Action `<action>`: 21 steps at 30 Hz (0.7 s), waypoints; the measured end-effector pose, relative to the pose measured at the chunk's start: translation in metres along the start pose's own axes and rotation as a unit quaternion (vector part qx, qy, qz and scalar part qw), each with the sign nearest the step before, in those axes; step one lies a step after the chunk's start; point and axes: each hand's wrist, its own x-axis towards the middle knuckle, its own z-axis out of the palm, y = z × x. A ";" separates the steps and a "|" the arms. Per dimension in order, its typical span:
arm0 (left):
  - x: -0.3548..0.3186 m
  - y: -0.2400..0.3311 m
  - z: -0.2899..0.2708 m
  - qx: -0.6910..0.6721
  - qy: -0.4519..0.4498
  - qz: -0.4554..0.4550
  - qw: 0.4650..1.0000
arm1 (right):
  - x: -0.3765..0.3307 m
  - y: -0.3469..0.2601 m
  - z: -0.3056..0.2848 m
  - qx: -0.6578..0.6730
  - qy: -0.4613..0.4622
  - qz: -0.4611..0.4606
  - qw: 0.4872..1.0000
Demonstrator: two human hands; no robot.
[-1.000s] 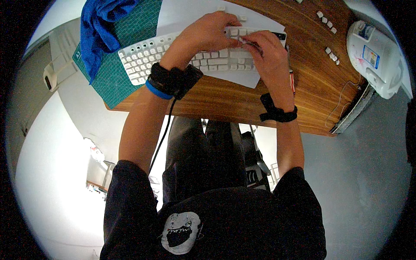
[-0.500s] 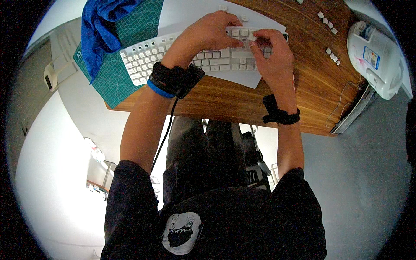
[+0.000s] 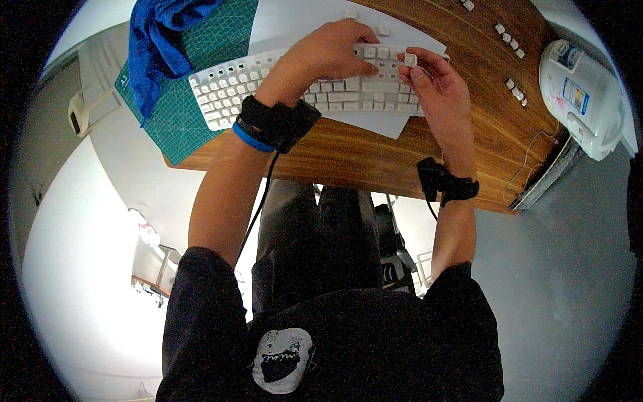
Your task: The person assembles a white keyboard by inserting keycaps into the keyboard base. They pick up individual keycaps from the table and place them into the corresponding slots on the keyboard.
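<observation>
Keyboard [image 3: 341,96] lies at twelve o'clock on the counter [image 3: 495,127] beneath your left hand [image 3: 328,51], whose grip is apart, while your right hand [image 3: 442,82], clamped on a white keycap [image 3: 410,60], is farther toward three o'clock than a moment ago, so the keycap is evidently unseated.

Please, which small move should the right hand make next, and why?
Perhaps the right hand should lay its keycap on the paper: this keycap is loose between thumb and finger, and other loose caps lie there, just beyond the keyboard.
</observation>
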 end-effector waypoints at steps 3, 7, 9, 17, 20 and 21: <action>-0.001 0.003 -0.004 0.010 -0.033 -0.019 0.999 | -0.004 -0.007 0.001 -0.044 -0.001 0.009 0.999; 0.000 0.007 -0.007 -0.002 -0.055 -0.034 0.998 | -0.004 0.000 0.005 -0.292 0.027 -0.103 0.951; -0.001 0.008 -0.007 0.009 -0.037 -0.026 0.999 | 0.000 0.002 0.006 -0.415 0.011 -0.210 0.885; -0.002 0.002 -0.001 0.033 -0.022 -0.010 0.999 | 0.002 -0.001 0.020 -0.457 0.000 -0.231 0.859; -0.003 0.007 -0.003 0.023 -0.012 -0.017 1.000 | 0.003 -0.001 0.019 -0.457 -0.002 -0.235 0.858; -0.003 0.007 -0.003 0.023 -0.011 -0.014 1.000 | 0.004 0.000 0.019 -0.453 -0.005 -0.238 0.860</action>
